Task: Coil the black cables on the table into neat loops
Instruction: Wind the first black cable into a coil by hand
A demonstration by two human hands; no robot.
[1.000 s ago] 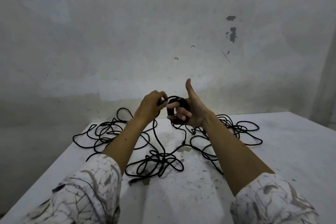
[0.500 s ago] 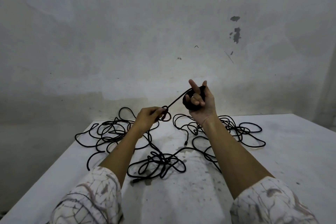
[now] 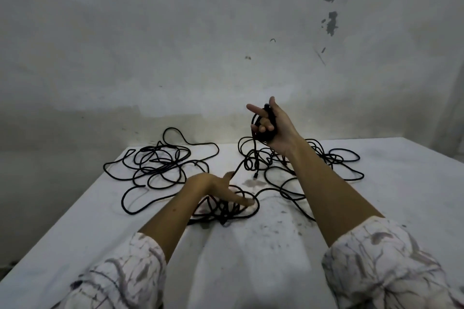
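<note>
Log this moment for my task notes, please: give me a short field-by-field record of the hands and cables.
right hand: raised, gripping a small wound coil of black cable
left hand: low, fingers extended over the near tangle
far-left tangle: loose on the table, untouched
right tangle: loose, behind the right forearm
progress: one coil begun, the rest uncoiled

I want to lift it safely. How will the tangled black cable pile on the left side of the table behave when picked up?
The left cable pile is probably floppy: its thin strands lie in loose curves on the table. Overlapping loops would likely snag and rise together. It seems unlikely to roll.
</note>
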